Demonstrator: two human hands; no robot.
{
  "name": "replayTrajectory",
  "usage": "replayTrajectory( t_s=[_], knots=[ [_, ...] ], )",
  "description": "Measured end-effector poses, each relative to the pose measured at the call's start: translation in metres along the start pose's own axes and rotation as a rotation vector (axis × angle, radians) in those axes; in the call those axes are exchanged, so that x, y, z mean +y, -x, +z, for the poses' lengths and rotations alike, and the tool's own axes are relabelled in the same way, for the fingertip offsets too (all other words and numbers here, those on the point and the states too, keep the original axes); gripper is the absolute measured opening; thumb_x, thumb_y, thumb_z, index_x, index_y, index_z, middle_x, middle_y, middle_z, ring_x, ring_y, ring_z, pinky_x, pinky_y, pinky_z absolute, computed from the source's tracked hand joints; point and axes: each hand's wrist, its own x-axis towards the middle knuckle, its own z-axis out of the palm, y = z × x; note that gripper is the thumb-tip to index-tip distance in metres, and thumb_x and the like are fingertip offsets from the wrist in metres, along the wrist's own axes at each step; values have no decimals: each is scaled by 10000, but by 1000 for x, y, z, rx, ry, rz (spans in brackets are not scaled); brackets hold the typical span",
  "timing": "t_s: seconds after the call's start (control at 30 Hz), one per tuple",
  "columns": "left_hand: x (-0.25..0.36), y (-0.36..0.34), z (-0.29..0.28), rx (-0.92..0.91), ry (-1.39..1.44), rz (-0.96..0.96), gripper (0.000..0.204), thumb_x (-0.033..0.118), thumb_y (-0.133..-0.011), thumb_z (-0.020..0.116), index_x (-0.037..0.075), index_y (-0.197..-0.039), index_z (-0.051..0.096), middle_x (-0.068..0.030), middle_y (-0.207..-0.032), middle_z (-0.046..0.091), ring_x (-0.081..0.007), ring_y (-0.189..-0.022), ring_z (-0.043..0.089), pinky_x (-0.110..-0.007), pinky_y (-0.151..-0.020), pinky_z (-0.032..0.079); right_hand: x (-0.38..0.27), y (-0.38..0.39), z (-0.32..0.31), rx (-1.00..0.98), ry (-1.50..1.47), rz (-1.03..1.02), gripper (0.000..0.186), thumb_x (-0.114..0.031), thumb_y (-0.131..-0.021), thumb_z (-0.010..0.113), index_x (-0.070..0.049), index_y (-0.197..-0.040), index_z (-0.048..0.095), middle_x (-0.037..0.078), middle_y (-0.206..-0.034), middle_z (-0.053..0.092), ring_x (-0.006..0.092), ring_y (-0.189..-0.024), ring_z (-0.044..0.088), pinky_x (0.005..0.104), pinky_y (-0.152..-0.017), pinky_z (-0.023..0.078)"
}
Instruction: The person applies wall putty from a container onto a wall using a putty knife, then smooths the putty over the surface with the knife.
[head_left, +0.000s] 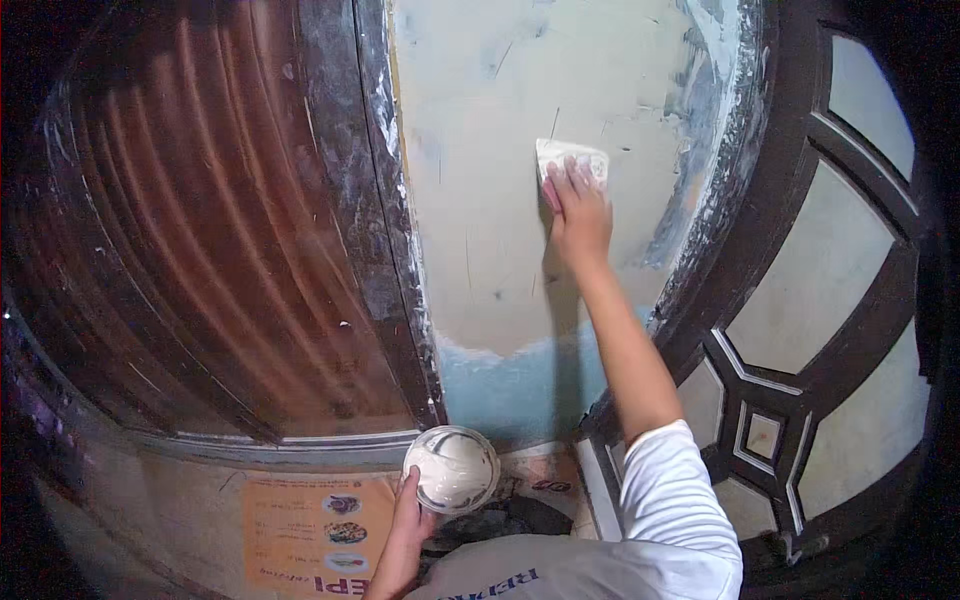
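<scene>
while the right hand (583,218) holds a flat white scraper (552,150) to the wall (480,200) at the upper middle of the frame, its fingers (572,178) are bunched over the plate, gripping it. down at the lower middle, the left hand (408,520) has the bowl (496,470), thumb over the left rim, remaining fingers mostly hidden beneath. smooth work here, i'd judge, wants even pressure, a shallow tilt and long overlapping strokes, easing past those thin dark streaks (556,122) without digging a corner in. and that scraper? pale, thin, four-sided, its upper-left corner poking clear of the fingers. in the bowl, the paste (450,472) looks creamy white and glossy, with greyish arcs near the rim.
</scene>
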Motion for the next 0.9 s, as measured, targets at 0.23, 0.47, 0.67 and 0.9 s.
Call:
replayTrajectory(
  t_s=[0.23,0.47,0.67,0.9],
  knots=[
    [18,9,-5,-60,1,2,533,374,-978,486,26,-1375,410,-132,-1342,530,-262,-1189,553,-399,-1022,437,-51,285,38,-735,-64,99,491,-114,-849,537,-202,-1331,523,96,-1391,496,320,-1299,441,494,-1019,390],
    [61,0,-1,-76,24,-129,559,417,-985,447,38,-1392,389,-145,-1369,501,-288,-1220,521,-428,-1038,404,-39,129,-8,-274,-289,78,401,28,-740,564,-119,-1099,663,106,-1112,661,326,-998,612,419,-862,483],
    [62,-10,-9,-103,-36,-137,567,428,-981,449,36,-1387,388,-158,-1341,517,-295,-1196,540,-439,-1016,425,-12,-93,-33,109,-7,-108,496,-10,-752,547,-169,-1217,618,91,-1253,606,314,-1161,548,425,-936,446],
    [67,-9,-19,-23,-44,-162,575,435,-977,450,45,-1394,375,-148,-1346,513,-292,-1192,542,-449,-1012,430,-70,80,42,-207,2,70,420,-119,-847,572,-165,-1264,575,109,-1364,527,317,-1295,444,479,-1064,319]
  ],
)
